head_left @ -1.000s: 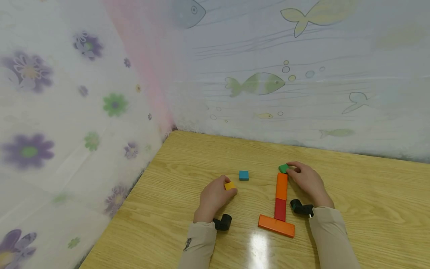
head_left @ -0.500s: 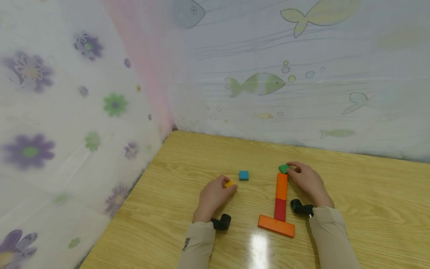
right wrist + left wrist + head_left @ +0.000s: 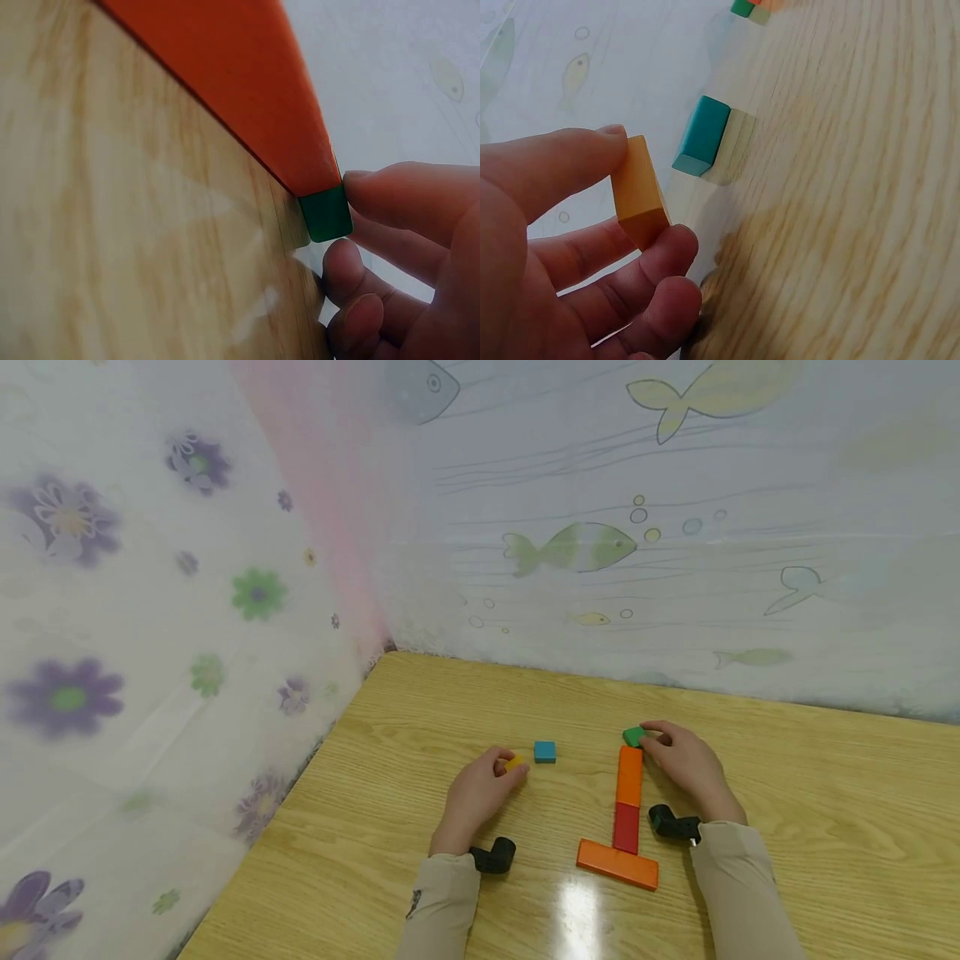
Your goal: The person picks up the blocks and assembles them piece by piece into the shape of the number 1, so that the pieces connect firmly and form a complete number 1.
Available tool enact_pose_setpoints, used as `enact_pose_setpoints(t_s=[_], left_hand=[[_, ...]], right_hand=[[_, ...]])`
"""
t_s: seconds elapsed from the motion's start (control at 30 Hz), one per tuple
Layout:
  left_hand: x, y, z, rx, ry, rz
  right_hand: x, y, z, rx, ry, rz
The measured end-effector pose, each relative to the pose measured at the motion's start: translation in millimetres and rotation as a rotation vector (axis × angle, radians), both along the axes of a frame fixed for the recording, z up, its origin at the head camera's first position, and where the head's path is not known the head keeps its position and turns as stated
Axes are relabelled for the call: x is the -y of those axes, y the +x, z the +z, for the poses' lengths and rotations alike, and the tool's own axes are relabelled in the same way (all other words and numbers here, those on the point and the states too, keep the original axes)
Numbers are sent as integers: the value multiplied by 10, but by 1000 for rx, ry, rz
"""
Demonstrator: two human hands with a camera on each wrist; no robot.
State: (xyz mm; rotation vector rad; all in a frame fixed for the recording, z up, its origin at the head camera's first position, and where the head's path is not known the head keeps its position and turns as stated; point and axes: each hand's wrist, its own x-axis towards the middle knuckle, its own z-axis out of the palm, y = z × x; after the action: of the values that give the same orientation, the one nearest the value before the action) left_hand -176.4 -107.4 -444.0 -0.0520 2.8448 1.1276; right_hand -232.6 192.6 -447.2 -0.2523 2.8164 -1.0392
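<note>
Between the thumb and fingers of my left hand is a small yellow block, held tilted close over the table. Just beyond it to the right lies a blue block, which looks teal in the left wrist view. My right hand pinches a green block at the far end of an upright orange block. A red block continues that line toward me. Across its near end lies a longer orange block, slightly slanted.
The wood-grain table meets a fish-patterned wall covering at the back and a flowered one on the left. Black wrist-camera mounts stick out near both cuffs.
My left hand has shifted slightly away from me with the yellow block, which has tilted and come nearer the blue one. The right hand and the row of blocks have stayed put.
</note>
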Motion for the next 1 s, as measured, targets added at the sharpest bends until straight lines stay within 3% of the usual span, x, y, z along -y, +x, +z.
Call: enact_pose_setpoints(t_s=[0.73,1.0], left_hand=[[-71,-20,0,-9,100,-19],[-178,-64,37,-45,54,-77]], right_hand=[[-35,-5,-14,-2,-5,-4],[5,-21,-34,-16,-13,-10]])
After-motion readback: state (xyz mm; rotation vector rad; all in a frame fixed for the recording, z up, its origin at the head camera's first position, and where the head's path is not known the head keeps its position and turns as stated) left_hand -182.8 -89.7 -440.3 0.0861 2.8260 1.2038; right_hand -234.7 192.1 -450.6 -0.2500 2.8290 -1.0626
